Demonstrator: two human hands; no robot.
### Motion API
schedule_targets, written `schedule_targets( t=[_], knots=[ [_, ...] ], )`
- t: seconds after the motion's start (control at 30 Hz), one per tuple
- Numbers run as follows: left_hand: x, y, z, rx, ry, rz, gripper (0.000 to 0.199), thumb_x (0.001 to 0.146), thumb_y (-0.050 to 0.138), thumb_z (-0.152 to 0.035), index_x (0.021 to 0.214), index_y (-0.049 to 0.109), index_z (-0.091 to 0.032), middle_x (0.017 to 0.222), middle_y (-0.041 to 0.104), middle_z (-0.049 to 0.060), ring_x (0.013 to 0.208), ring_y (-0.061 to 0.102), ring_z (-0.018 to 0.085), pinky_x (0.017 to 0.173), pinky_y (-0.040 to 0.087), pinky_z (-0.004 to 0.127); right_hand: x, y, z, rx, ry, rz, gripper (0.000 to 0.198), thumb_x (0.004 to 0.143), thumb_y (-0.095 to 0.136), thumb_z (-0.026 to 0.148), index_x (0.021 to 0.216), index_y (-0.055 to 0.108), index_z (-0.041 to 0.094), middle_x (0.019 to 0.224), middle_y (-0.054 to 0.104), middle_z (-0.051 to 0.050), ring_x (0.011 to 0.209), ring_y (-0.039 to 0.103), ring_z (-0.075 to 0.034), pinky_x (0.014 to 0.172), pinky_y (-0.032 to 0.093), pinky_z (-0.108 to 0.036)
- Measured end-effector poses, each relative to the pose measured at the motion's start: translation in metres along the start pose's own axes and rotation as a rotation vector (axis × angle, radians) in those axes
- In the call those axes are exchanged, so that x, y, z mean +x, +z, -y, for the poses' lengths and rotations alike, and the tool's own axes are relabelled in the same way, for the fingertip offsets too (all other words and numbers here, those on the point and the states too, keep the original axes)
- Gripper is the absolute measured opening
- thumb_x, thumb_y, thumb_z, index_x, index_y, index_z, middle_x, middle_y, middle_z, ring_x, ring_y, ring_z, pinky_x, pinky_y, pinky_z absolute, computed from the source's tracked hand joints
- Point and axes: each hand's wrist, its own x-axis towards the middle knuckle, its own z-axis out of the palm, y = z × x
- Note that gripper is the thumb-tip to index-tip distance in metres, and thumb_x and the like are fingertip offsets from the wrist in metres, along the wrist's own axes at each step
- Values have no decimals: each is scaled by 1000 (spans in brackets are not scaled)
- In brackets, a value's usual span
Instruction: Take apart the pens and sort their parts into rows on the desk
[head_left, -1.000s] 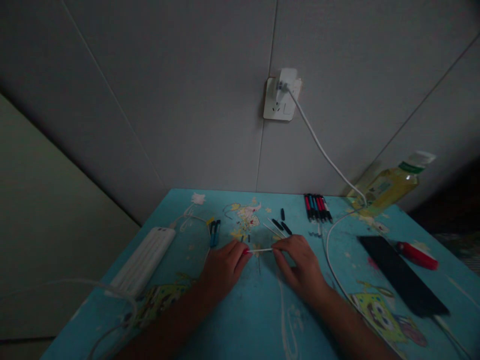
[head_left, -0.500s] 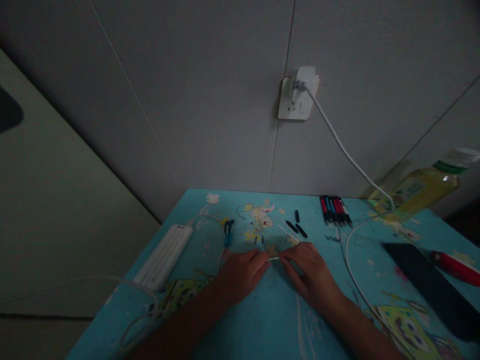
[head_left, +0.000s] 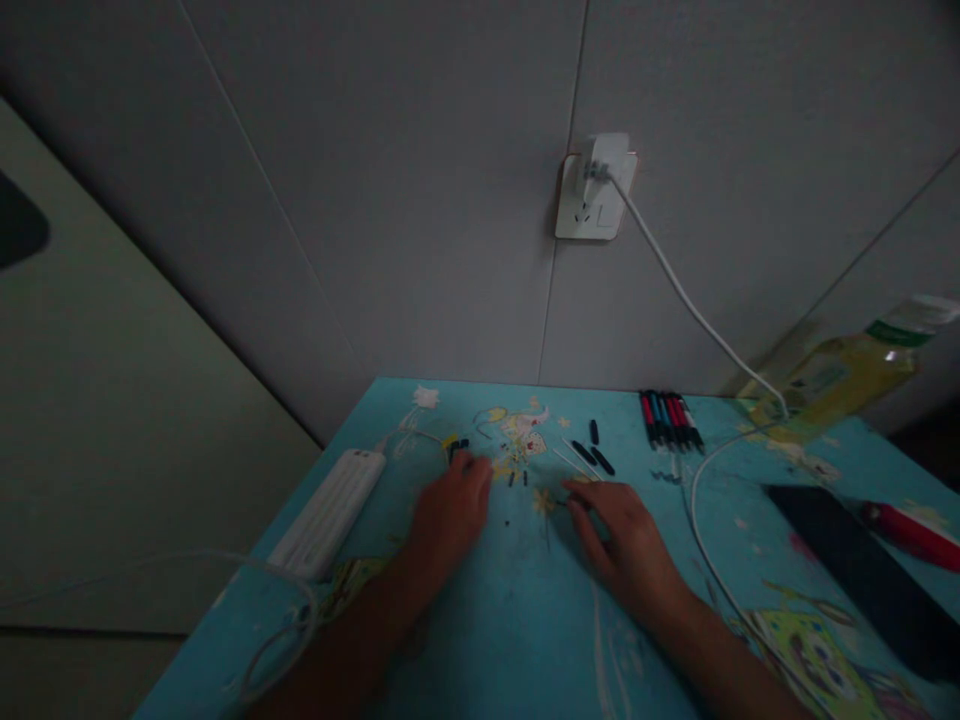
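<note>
My left hand point(head_left: 450, 508) is over the upper ends of the blue pen barrels point(head_left: 459, 446), its fingertips blurred and partly hidden. My right hand point(head_left: 621, 530) rests at the table's middle, thumb and forefinger pinched on a thin pen refill point(head_left: 561, 502), of which only a short dark end shows. Two white refills point(head_left: 577, 463) lie beyond the right hand. Close to them are several black grips point(head_left: 584, 454). Between the hands are two small dark pieces point(head_left: 525, 479) and a tiny black speck point(head_left: 507, 523).
A row of pens point(head_left: 670, 420) lies at the back right. Further right are a black flat strip point(head_left: 855, 570), a red-handled object point(head_left: 907, 532) and a tilted bottle of yellow liquid point(head_left: 847, 375). A white cable point(head_left: 697, 520) crosses the table; a power strip point(head_left: 330, 510) is at left.
My left hand has let go of the white refill and moved left and away from me, to the blue barrels. The right hand has stayed nearly in place.
</note>
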Motion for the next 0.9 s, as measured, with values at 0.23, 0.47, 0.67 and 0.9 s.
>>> schedule_targets(
  t=[0.23,0.47,0.67,0.9],
  knots=[
    [14,6,18,55,-205,1,29,103,30,-38,117,47,-19,115,56,12,81,65,21,61,47,29,-1,3,3,8,-11,96,19,97,50,20,109,65,21,99,70,-6,91,64,-23,87,47,-43],
    [15,9,19,6,-172,25,23,99,41,-30,119,47,-19,115,58,11,87,65,23,67,48,29,-1,2,3,-3,3,118,20,97,50,19,110,65,21,100,69,-7,93,63,-23,89,44,-43],
    [15,14,28,-77,-135,13,24,101,35,-22,119,50,-18,110,64,12,84,66,22,69,46,29,-2,3,3,-11,1,138,20,98,49,19,110,65,21,98,69,-6,93,63,-23,89,44,-43],
    [12,13,24,-296,5,-86,20,102,36,-31,107,52,-20,89,67,5,76,66,18,68,47,26,0,1,5,-17,-13,136,21,96,50,18,110,66,22,98,70,-6,91,63,-23,88,44,-42]
  ],
)
